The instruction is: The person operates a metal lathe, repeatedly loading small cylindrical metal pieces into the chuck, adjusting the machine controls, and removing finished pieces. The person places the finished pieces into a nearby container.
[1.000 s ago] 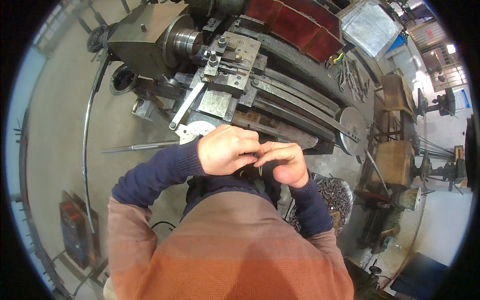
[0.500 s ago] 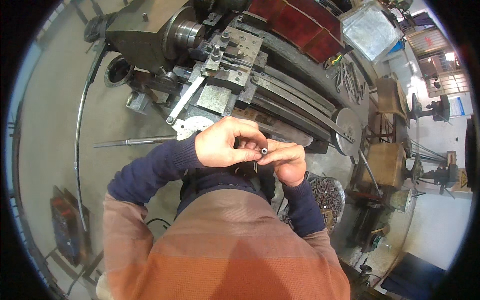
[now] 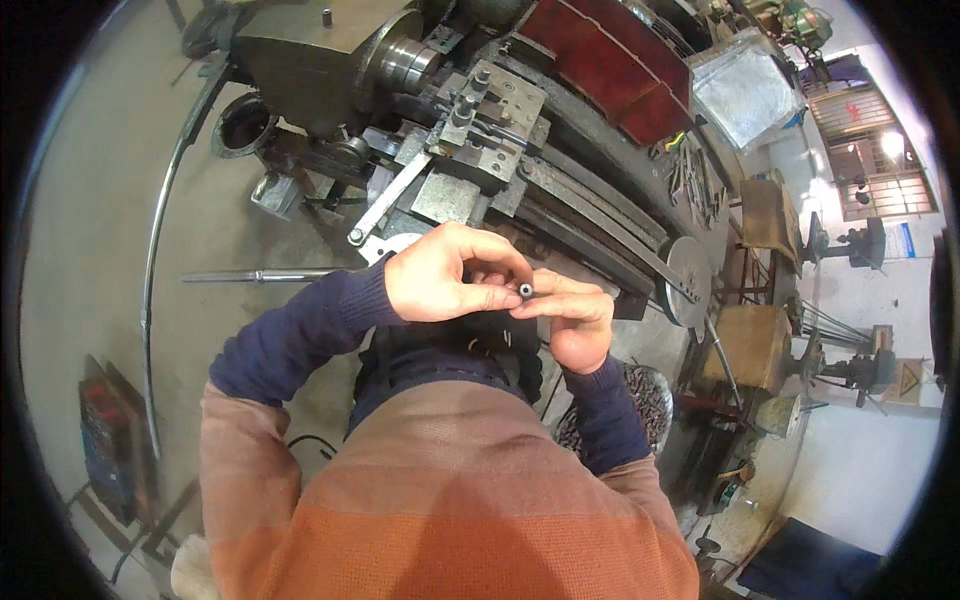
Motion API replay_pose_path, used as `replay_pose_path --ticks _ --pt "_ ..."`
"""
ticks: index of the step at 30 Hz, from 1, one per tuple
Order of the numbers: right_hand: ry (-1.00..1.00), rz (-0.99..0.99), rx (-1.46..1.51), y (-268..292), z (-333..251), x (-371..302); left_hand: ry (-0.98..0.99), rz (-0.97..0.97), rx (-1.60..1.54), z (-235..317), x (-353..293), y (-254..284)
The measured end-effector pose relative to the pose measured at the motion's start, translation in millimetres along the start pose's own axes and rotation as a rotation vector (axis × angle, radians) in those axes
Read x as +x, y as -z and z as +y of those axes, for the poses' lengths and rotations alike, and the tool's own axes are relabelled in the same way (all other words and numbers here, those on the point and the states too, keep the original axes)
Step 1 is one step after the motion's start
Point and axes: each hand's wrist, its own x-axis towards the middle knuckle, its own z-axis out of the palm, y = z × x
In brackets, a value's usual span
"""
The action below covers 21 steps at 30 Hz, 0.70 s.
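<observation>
In front of my lap, a small round metal sleeve (image 3: 526,291) with a hole in its end shows between my fingertips. My left hand (image 3: 450,275) is closed, its thumb and index finger pinching the sleeve from the left. From the right, my right hand (image 3: 572,315) also grips it, with the thumb just below the sleeve and the fingers curled. The sleeve's end faces up toward me; the rest of it is hidden by the fingers. Just beyond my hands stands a metal lathe (image 3: 490,130) with a lever arm (image 3: 390,202) on its carriage.
A round chuck (image 3: 408,65) sits at the lathe's left end, a handwheel (image 3: 690,282) at its right. Several wrenches (image 3: 695,185) lie behind, near a red box (image 3: 610,70). Beside my right arm is a container of small metal parts (image 3: 645,400). A long bar (image 3: 150,300) stands left.
The whole view has shifted slightly, so the lathe appears further right and lower. Both hands stay together on the sleeve, and the right thumb lies closer beneath it.
</observation>
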Motion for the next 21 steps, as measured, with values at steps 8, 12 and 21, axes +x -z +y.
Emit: replay_pose_path --ticks 8,12,21 --pt "-0.068 -0.052 -0.057 -1 7 19 0.077 0.054 0.014 2 -9 18" --pt "-0.076 -0.167 -0.03 5 15 38 0.135 0.046 0.038 -1 -16 34" --pt "0.171 -0.359 -0.841 30 16 201 0.317 0.935 0.692 40 -184 181"
